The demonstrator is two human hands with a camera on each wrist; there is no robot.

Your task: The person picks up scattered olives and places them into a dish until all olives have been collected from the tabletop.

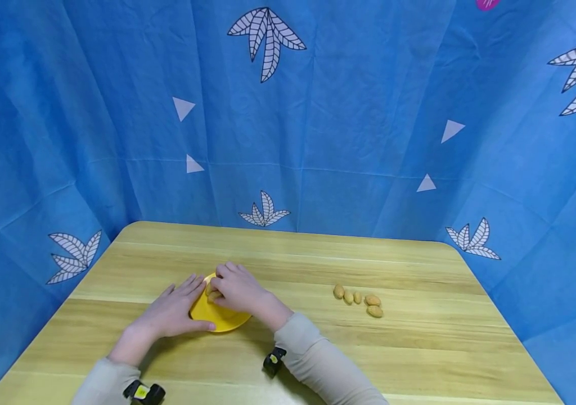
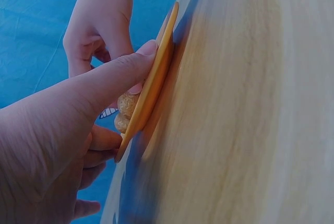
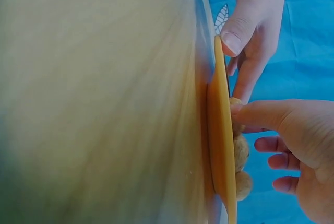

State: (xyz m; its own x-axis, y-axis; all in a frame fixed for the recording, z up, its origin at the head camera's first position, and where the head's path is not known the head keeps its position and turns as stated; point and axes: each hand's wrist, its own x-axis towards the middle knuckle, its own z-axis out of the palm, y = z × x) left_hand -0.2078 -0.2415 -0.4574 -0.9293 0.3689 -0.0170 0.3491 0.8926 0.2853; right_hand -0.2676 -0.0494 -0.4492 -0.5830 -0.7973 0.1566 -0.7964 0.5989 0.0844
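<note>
Sleeves (image 1: 336, 368) nearest, we see the left hand (image 1: 179, 308), fingers wide, touching the plate (image 1: 229, 322), the right hand (image 1: 241, 289) pinching a nut (image 3: 237, 128) there, other nuts (image 1: 357, 297) right of it.

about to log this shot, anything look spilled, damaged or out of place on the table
Nothing stands out: the yellow plate rests on the table, the left hand at its rim; five intact-looking nut-like pieces lie grouped to its right.
</note>
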